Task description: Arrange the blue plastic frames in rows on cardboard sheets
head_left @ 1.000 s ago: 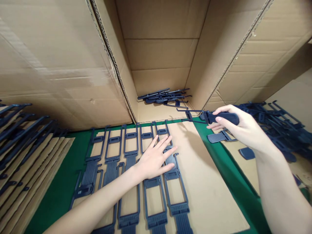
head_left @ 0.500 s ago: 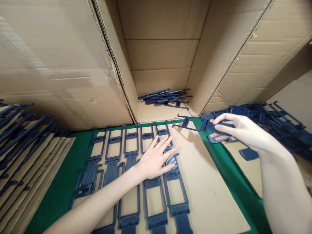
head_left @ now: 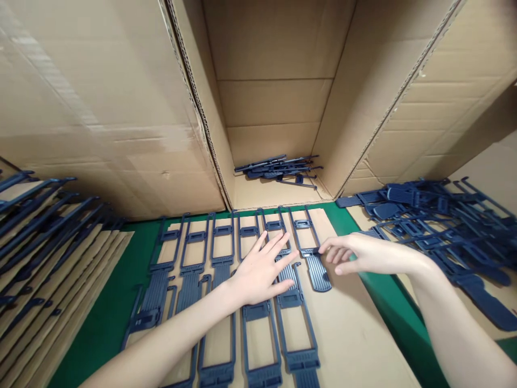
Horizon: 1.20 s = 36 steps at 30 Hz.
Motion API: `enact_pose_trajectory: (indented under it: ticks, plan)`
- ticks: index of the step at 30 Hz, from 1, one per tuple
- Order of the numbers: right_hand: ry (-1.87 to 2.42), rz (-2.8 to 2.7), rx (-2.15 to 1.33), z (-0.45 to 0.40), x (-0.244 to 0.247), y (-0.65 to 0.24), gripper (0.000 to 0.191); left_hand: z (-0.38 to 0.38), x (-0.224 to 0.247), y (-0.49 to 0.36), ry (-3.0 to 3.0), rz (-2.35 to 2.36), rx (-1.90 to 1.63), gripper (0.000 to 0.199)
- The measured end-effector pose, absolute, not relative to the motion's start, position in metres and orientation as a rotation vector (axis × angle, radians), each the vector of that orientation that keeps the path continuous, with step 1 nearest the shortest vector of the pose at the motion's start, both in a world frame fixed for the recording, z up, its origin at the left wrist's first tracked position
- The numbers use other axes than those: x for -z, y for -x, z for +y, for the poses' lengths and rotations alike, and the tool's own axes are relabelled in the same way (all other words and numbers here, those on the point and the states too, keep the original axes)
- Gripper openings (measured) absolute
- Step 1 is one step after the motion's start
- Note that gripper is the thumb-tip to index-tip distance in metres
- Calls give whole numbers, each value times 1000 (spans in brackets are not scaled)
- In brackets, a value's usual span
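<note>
Dark blue plastic frames with ribbed ends lie in two rows on a cardboard sheet (head_left: 347,323). My left hand (head_left: 262,272) rests with fingers spread over the upper frames, touching them. At the right end of the upper row lies one frame (head_left: 315,272), its ribbed end towards me. My right hand (head_left: 347,254) is just right of this frame, fingertips at its middle edge, fingers apart and curved, holding nothing.
Layered cardboard sheets with blue frames (head_left: 81,285) stand at the left. A loose heap of blue frames (head_left: 436,215) lies at the right. Behind, an open cardboard box (head_left: 278,102) holds a small pile of parts (head_left: 278,168). Green surface (head_left: 100,291) shows between.
My right hand has moved left from the heap with a frame, which now lies at the upper row's right end, released. My left hand stays spread on the frames. The view has shifted slightly.
</note>
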State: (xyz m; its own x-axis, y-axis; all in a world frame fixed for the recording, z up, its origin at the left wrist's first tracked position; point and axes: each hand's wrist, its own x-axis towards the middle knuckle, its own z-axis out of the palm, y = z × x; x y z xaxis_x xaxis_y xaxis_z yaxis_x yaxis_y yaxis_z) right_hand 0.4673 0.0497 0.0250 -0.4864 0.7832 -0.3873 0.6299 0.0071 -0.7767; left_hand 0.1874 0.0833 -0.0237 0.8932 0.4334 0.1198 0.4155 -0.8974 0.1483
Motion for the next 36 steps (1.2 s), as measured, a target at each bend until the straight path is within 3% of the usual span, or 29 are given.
enact_pose_trajectory:
  ticks: [10, 20, 28, 36]
  plan:
    - [1602, -2360, -758, 65, 4, -454, 34, 82, 22, -188, -2942, 681, -198, 59]
    - [1594, -2405, -817, 65, 1, -457, 20, 83, 25, -187, -2938, 684, -204, 60]
    - [1596, -2445, -626, 65, 7, -447, 19, 83, 24, -188, -2942, 687, -183, 59]
    - [1643, -2243, -450, 65, -19, -500, 35, 85, 24, -186, -2969, 670, -188, 58]
